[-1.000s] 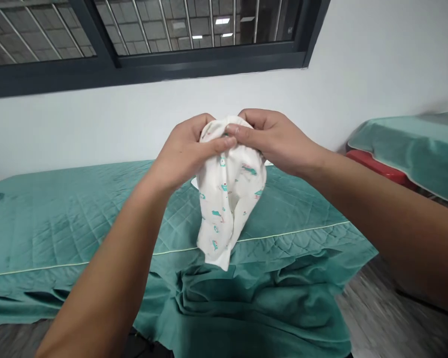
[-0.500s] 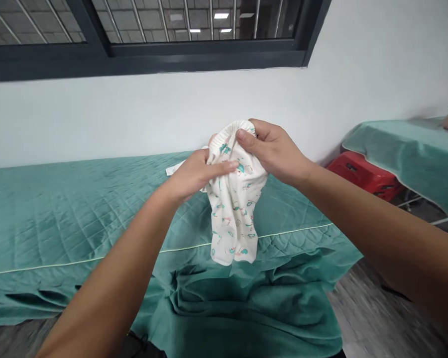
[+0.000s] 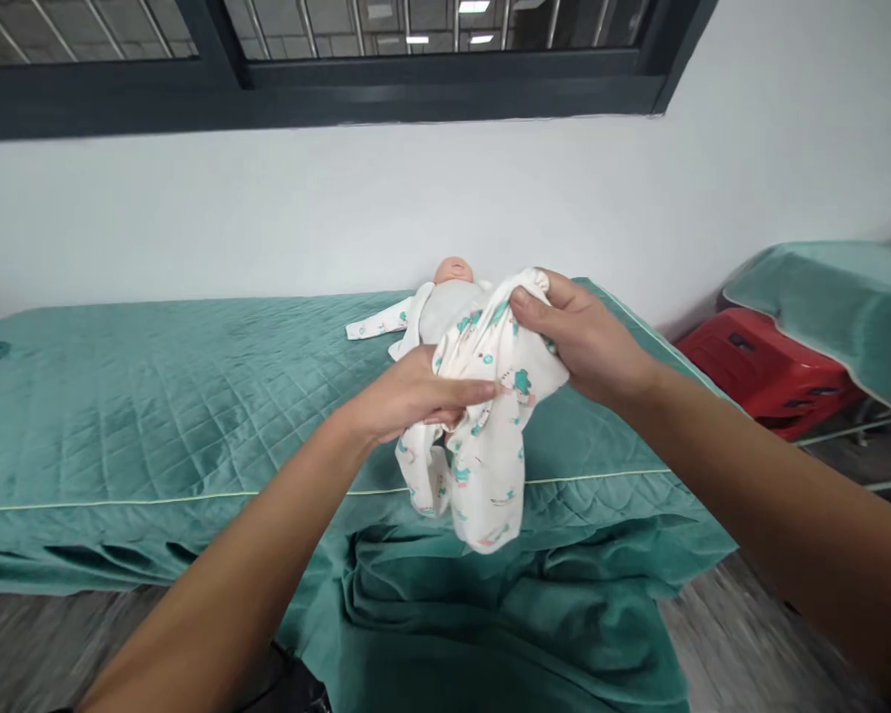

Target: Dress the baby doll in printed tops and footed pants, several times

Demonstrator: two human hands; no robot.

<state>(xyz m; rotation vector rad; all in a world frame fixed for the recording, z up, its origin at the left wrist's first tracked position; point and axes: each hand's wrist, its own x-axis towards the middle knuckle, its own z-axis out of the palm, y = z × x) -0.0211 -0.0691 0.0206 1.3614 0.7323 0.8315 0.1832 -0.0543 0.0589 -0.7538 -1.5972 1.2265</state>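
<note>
Both my hands hold a small white garment (image 3: 490, 446) printed with teal and pink figures, lifted above the front edge of a bed. My right hand (image 3: 575, 337) pinches its gathered top edge, fingers closed. My left hand (image 3: 416, 396) grips the cloth lower down on the left, thumb pressed across the fabric. The rest of the garment hangs loose below. Behind it a baby doll (image 3: 445, 297) in a white top lies on its back on the green quilted cover (image 3: 155, 396), head toward the wall.
The bed runs along a white wall under a dark-framed window (image 3: 342, 59). Its green cover spills in folds over the front edge. At the right stand a red plastic stool (image 3: 764, 366) and a second green-covered bed (image 3: 839, 307). Grey floor shows below.
My hands and the garment have dropped lower and toward the bed. The left hand has moved its grip down the cloth. The doll behind, hidden before, now shows.
</note>
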